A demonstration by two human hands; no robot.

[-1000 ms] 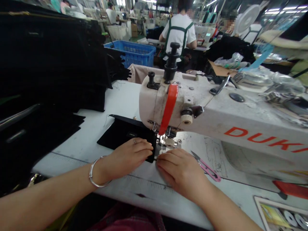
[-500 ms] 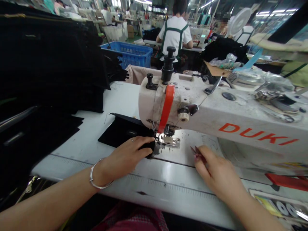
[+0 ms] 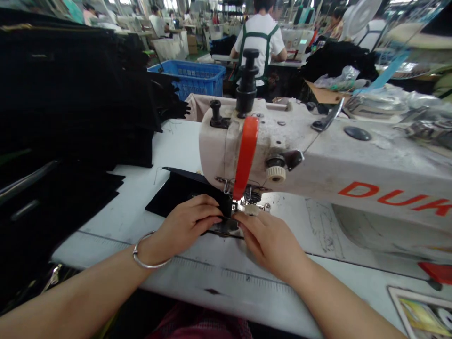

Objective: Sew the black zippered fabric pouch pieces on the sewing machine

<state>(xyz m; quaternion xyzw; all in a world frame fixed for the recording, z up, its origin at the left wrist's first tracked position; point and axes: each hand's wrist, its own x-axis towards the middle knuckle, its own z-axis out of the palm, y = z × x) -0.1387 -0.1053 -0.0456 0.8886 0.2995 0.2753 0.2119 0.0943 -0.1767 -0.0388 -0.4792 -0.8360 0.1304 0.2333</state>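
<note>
A flat black fabric piece point(image 3: 167, 193) lies on the pale machine table, its right end at the needle area of the sewing machine point(image 3: 307, 165). My left hand point(image 3: 185, 226), with a silver bangle at the wrist, is closed at the near right edge of the fabric, thumb and fingertips together on it. My right hand point(image 3: 271, 238) is just right of it, fingers bent and drawn together beside the presser foot point(image 3: 251, 209). What lies between the right fingertips is hidden. A red guard point(image 3: 246, 157) hangs down in front of the needle.
A tall pile of black pieces point(image 3: 77, 94) rises at the left. Behind the machine stands a blue basket point(image 3: 190, 75), and farther back a person in a white shirt point(image 3: 259, 42) is seated. Ruler markings point(image 3: 247, 278) run along the table's front edge.
My right hand has moved left from the bare machine bed to the presser foot; the dark pointed tool it held no longer shows. My left fingers have drawn together at the fabric edge.
</note>
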